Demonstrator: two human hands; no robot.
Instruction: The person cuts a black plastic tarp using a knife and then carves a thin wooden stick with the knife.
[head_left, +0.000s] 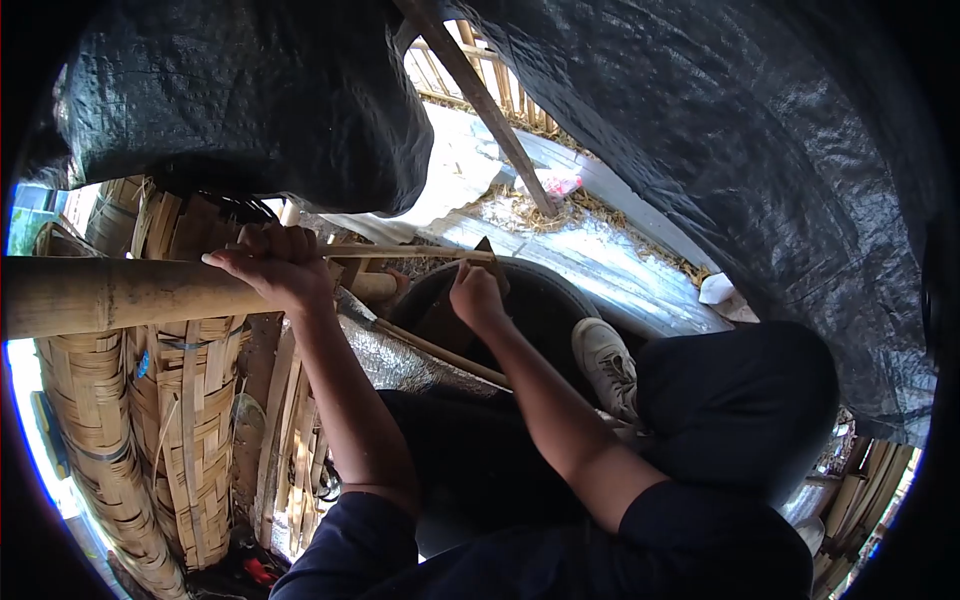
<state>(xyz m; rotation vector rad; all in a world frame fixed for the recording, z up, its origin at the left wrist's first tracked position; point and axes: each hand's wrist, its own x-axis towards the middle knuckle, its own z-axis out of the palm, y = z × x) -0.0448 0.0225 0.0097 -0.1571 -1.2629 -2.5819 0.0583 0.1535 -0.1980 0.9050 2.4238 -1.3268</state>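
Observation:
My left hand [272, 262] is closed, fingers curled round one end of a thin bamboo strip [400, 252]. Its thumb points left along a thick bamboo pole [110, 293], which comes in from the left edge and passes beneath the hand. The strip runs rightward to just above my right hand [478, 296]. That hand is closed in a fist, and what it grips is hidden. A dark, pointed flat piece [486, 246] sticks up beside its knuckles; I cannot tell whether the fist holds it. Below is a round black rubber-like tub or tyre [560, 283].
Tall woven bamboo baskets [200, 430] stand at the left. Black plastic sheeting [720, 130] hangs overhead and to the right, with a slanting wooden post [485, 105] between its folds. My shoe [605, 365] is beside the black rim. Straw lies scattered on the pale ground [570, 240].

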